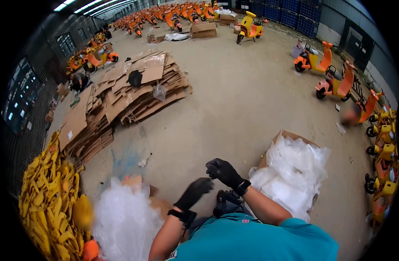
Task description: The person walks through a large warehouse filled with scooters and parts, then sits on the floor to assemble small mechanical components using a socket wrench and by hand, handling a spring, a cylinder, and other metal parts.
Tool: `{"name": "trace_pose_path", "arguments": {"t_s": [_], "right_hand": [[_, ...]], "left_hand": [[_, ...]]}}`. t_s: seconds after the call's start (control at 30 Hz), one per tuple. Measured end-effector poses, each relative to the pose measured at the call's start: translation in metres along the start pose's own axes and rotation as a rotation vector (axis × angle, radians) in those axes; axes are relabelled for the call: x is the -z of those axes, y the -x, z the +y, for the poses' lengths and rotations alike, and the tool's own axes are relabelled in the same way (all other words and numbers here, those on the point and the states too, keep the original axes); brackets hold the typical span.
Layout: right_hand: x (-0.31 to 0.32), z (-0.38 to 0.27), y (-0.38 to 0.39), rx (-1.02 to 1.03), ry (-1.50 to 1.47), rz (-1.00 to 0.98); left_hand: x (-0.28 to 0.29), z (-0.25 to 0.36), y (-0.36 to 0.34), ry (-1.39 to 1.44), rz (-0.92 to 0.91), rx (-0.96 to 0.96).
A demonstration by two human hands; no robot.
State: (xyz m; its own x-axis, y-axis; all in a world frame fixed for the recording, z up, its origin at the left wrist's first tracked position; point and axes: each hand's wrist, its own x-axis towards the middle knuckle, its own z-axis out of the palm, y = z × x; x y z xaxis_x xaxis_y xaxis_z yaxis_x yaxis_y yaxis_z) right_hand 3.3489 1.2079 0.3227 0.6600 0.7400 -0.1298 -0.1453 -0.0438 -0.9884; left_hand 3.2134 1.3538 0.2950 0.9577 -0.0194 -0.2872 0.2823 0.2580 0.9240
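Note:
My right hand (222, 170), in a black glove, is raised in front of my body with fingers curled; whatever they hold, if anything, is too small to make out. Below it and to the left, my left hand (194, 193), also gloved, has loosely bent fingers apart, holding nothing visible. A box heaped with white plastic wrap (297, 174) lies beside my right arm. Another mound of white wrap (123, 217) is left of my left arm.
A stack of flattened cardboard (90, 126) lies ahead left. Yellow plastic parts (47, 195) are piled at near left. A crouching person (79, 81) works at far left. Scooters (247, 29) stand farther back and along the right (384, 152). Blue crates (291, 19) line the back.

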Motion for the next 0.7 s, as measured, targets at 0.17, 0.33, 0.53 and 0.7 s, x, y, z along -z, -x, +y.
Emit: {"name": "trace_pose_path", "arguments": {"t_s": [0.17,0.33,0.53,0.7], "right_hand": [[0.062,-0.052,-0.149,-0.057,0.251,-0.179],[0.204,-0.028,-0.303,-0.048,0.484,-0.071],[0.423,0.123,-0.411,-0.364,0.885,0.308],[0.484,0.184,-0.376,-0.894,1.476,-0.524]], "left_hand": [[0.232,-0.041,-0.061,-0.920,0.659,-0.381],[0.378,-0.142,-0.088,-1.693,0.407,0.157],[0.508,-0.155,-0.176,-1.473,0.067,0.748],[0.532,0.001,-0.447,-0.220,0.801,0.687]]}}
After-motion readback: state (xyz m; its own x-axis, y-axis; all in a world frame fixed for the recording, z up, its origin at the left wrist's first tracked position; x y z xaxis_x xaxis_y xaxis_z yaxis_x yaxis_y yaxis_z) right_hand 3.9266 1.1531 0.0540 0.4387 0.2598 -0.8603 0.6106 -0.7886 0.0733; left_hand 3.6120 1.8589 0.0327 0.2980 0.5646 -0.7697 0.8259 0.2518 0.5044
